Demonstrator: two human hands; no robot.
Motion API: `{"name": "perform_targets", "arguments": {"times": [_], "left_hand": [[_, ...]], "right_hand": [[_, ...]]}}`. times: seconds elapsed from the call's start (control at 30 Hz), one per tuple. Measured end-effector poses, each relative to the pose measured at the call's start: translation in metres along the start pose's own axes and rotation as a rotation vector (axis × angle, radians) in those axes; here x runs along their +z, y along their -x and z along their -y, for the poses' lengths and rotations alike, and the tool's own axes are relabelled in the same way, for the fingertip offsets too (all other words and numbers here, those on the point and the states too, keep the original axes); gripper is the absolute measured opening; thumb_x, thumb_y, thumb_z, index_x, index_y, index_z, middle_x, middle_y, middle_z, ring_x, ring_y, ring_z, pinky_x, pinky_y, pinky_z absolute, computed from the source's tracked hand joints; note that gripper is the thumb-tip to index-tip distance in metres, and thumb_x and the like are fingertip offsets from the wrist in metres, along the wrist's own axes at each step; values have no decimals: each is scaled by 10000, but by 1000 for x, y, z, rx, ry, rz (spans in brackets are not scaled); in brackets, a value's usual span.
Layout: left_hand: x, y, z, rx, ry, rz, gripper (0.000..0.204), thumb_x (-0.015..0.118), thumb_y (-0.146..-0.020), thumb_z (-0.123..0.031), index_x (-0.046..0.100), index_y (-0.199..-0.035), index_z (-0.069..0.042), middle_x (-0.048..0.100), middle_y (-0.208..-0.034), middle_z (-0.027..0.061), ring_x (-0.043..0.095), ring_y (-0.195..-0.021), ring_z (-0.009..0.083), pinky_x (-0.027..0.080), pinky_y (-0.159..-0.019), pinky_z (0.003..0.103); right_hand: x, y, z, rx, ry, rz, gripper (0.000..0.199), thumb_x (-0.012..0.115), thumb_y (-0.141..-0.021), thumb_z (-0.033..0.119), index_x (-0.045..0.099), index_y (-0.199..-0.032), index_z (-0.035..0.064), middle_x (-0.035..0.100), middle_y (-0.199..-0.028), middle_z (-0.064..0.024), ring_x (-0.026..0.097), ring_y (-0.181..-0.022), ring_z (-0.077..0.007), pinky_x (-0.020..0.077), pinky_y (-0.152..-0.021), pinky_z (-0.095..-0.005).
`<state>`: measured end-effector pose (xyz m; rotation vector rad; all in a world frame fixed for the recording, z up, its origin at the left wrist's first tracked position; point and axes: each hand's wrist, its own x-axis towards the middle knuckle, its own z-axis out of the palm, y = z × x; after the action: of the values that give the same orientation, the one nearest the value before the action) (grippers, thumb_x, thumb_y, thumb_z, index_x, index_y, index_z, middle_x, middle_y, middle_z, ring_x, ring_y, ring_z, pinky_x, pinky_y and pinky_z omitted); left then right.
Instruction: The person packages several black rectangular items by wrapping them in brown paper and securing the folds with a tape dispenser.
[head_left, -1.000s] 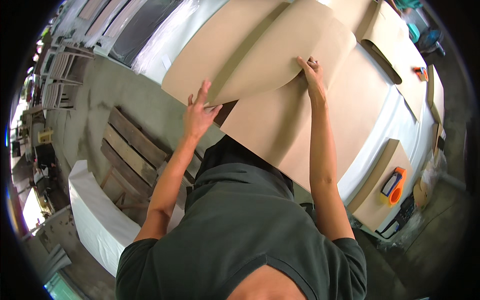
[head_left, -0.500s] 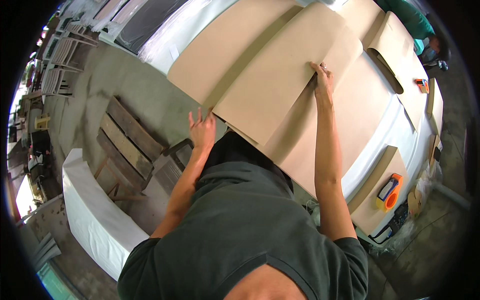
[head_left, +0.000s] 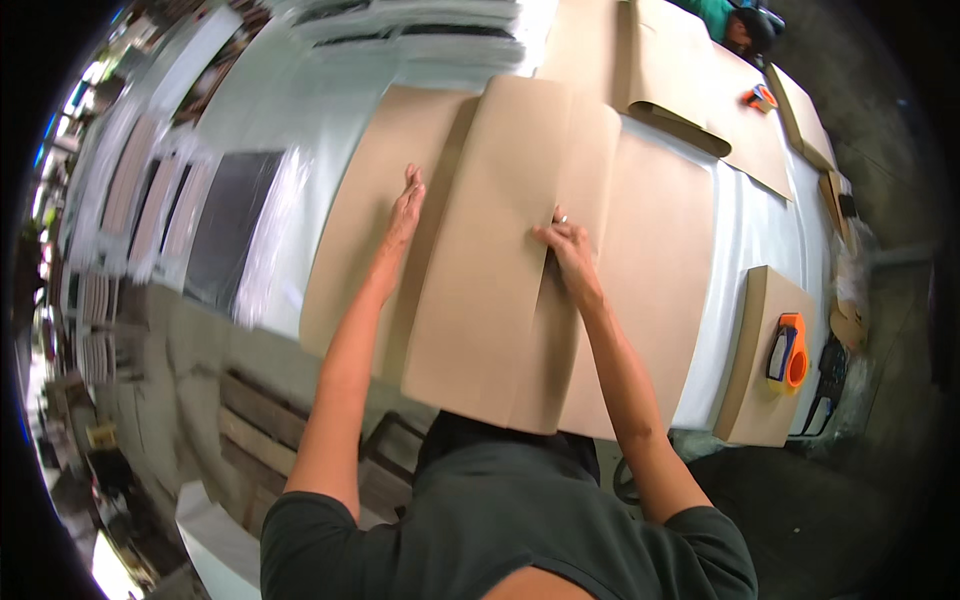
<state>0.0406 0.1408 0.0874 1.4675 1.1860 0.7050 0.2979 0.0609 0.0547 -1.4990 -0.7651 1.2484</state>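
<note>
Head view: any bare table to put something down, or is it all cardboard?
Bare white table runs as a strip between the big folded cardboard sheet and the small board carrying the orange tape dispenser. More shows beyond the left hand. Crowded: centre, under both hands, right hand on the flaps.

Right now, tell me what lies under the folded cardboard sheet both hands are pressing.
Under the cardboard sheet more flat cardboard shows on both sides, lying on a white table. What lies directly beneath the sheet's middle is covered.
</note>
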Motion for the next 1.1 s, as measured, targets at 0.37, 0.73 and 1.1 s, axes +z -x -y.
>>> {"name": "perform_targets", "arguments": {"times": [0.37,0.73,1.1], "left_hand": [[52,-144,35,101,254,168,668,273,-1007,-474,127,-1536,-93,235,-1565,103,289,-1411,270,269,-1140,353],[61,-149,40,115,509,262,598,221,-1015,-342,123,-1528,-50,299,-1526,154,359,-1366,249,318,-1110,346],[59,-149,46,18,122,85,534,268,-1033,-244,169,-1511,-30,277,-1539,153,350,-1381,249,325,-1113,348]], "right_hand": [[-67,-27,9,-744,1158,875,510,385,-1006,417,403,-1406,101,296,-1528,-85,185,-1451,-251,82,-1214,-493],[-54,-39,-7,-837,1248,866,416,317,-1030,368,421,-1380,170,330,-1499,9,213,-1429,-192,73,-1224,-480],[-52,-38,-10,-859,1279,828,388,343,-1015,351,416,-1365,198,361,-1466,19,238,-1407,-187,67,-1223,-495]]}}
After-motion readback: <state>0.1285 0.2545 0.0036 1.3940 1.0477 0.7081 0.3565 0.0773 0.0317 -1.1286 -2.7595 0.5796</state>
